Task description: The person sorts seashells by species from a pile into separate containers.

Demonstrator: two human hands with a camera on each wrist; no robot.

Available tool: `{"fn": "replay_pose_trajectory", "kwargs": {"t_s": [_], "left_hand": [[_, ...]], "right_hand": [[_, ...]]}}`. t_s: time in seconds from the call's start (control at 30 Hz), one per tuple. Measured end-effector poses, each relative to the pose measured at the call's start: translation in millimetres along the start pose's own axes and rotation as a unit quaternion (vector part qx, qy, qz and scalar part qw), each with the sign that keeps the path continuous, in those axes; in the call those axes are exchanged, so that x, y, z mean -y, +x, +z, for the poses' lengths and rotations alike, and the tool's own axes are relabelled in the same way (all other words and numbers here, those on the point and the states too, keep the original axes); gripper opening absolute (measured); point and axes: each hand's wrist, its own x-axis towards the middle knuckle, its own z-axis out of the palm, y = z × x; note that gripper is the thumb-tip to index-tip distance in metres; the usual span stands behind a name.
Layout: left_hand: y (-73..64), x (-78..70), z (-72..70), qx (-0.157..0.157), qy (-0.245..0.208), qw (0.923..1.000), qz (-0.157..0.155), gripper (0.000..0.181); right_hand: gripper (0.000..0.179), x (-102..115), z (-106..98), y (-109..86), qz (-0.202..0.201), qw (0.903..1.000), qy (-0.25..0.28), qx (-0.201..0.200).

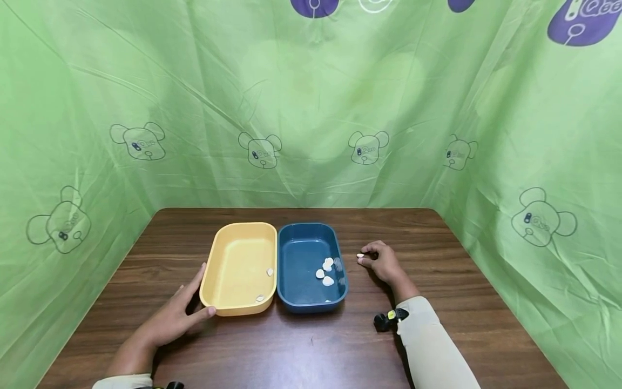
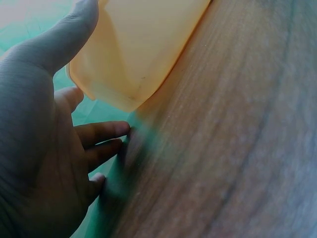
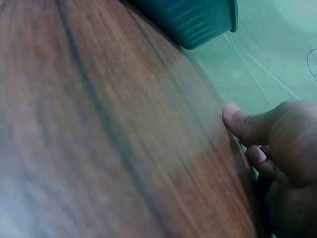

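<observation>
A yellow tray and a dark blue tray stand side by side. My left hand touches the yellow tray at its near left corner, thumb by the front wall and fingers stretched along the left side. To the right of the blue tray, my right hand pinches a small white shell-like piece between thumb and fingertips, close to the tabletop. That piece is hidden in the right wrist view. Several similar white pieces lie in the blue tray, and two pale ones in the yellow tray.
Both trays stand on a brown wood-grain table. Green cloth with bear-head drawings hangs behind the table and at both sides. A black wrist device sits at the right cuff.
</observation>
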Motion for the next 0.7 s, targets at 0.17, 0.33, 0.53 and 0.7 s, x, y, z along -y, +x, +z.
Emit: {"fn": "replay_pose_trajectory", "kwargs": {"t_s": [0.17,0.33,0.53,0.7], "left_hand": [[-0.8,1.5,-0.9,-0.001,0.005,1.0,0.001,0.109],[0.3,2.0,-0.1,0.002,0.002,1.0,0.0,0.11],[1.3,0.5,-1.2,0.0,0.002,1.0,0.005,0.111],[1.0,0.0,-1.2,-0.001,0.007,1.0,0.002,0.112]], "right_hand": [[0.021,1.7,2.0,0.1,0.002,1.0,-0.001,0.0],[0.017,0.6,2.6,0.3,0.005,1.0,0.004,-0.004],[0.01,0.2,1.9,0.4,0.003,1.0,0.005,-0.007],[0.008,1.2,2.8,1.0,0.003,1.0,0.001,-0.006]]}}
